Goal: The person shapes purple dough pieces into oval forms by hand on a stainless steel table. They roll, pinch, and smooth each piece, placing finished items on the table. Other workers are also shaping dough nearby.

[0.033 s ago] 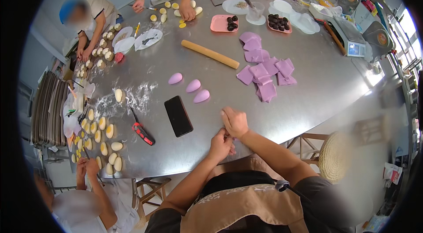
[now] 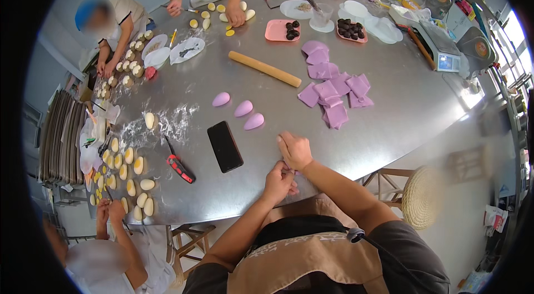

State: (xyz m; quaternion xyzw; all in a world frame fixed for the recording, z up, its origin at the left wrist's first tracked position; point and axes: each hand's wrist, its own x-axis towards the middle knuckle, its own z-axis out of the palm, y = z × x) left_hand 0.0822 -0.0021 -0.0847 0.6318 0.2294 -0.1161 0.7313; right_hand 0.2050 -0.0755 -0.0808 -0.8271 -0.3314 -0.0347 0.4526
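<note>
My left hand [image 2: 276, 184] and my right hand [image 2: 295, 150] meet above the table's near edge, fingers curled in against each other. A bit of purple dough [image 2: 298, 173] shows between them; the rest is hidden by the fingers. Ahead lie three smooth purple egg-shaped dough pieces [image 2: 243, 108]. Flat squares and rounded pieces of purple dough [image 2: 328, 89] overlap in a group farther right. Left of my hands rests a black phone [image 2: 225, 146].
A wooden rolling pin [image 2: 265, 68] lies mid-table. Left are a red-and-black tool [image 2: 181, 169] and several yellow-and-white egg-shaped pieces [image 2: 130, 187]. Pink trays [image 2: 273, 36] hold dark balls; a scale [image 2: 446, 62] stands far right. Other people work around the metal table [image 2: 384, 144]; a woven stool [image 2: 420, 196] stands right.
</note>
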